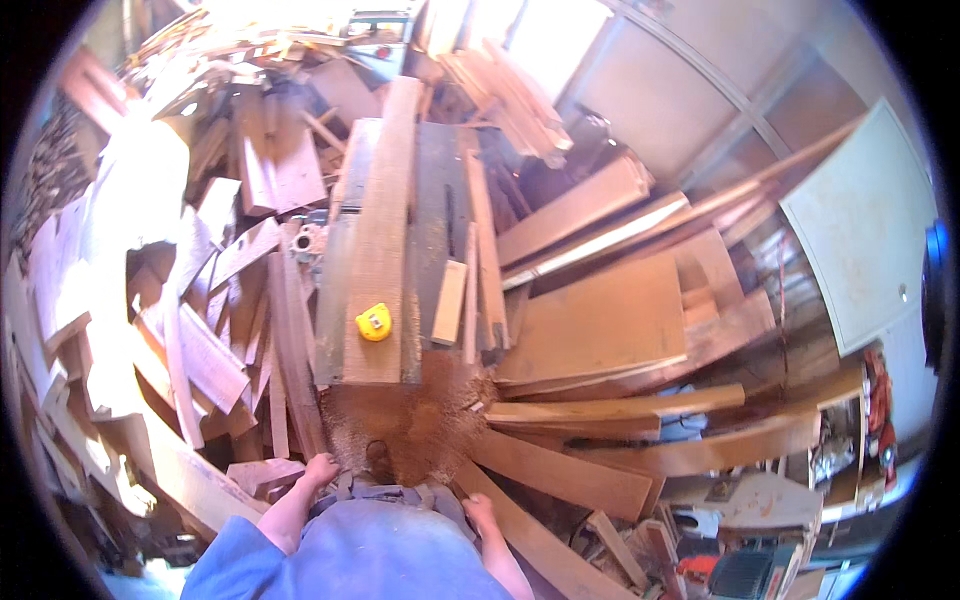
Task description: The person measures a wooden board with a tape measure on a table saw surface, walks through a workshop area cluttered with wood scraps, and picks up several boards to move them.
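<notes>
My left hand (321,469) is low at my left side, its fingers curled, close to my grey trousers (400,494). On the other side, my right hand (480,509) is also curled, next to the trousers and a long plank. What either hand holds, if anything, is too small to make out. In front of me a long wooden board (385,210) lies lengthwise on a dark machine table (432,190). A yellow tape measure (373,322) rests on the board's near end. Right of it lies a short pale wood block (449,300).
Loose offcuts (205,350) are heaped on the left. Planks and a broad wooden panel (600,320) lean and lie on the right. Sawdust (400,425) covers the floor between me and the machine. A white cabinet door (860,230) stands far right, above a cluttered bench (750,500).
</notes>
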{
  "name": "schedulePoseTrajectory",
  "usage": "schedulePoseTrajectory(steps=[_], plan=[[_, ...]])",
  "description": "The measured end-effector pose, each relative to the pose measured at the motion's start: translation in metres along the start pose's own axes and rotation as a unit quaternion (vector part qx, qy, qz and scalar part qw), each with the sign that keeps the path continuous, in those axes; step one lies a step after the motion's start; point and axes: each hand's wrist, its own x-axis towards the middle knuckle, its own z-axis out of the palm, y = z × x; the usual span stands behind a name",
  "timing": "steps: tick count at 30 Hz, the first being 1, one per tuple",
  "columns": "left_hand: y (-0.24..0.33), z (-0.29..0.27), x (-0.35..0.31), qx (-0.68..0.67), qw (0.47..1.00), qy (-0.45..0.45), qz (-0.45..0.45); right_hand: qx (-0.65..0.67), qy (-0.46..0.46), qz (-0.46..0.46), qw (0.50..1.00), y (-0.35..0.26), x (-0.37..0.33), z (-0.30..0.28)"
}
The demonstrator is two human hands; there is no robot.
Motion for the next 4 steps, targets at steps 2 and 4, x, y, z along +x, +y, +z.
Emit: schedulePoseTrajectory(steps=[2,4], plan=[[0.003,-0.002,-0.011,0.002,1.000,0.022,-0.002,-0.011,0.013,-0.027,0.999,0.053,0.027,0.012],[0.011,-0.007,-0.030,-0.022,0.998,0.060,-0.017,-0.039,0.003,-0.057,0.998,0.085,0.055,0.018]])
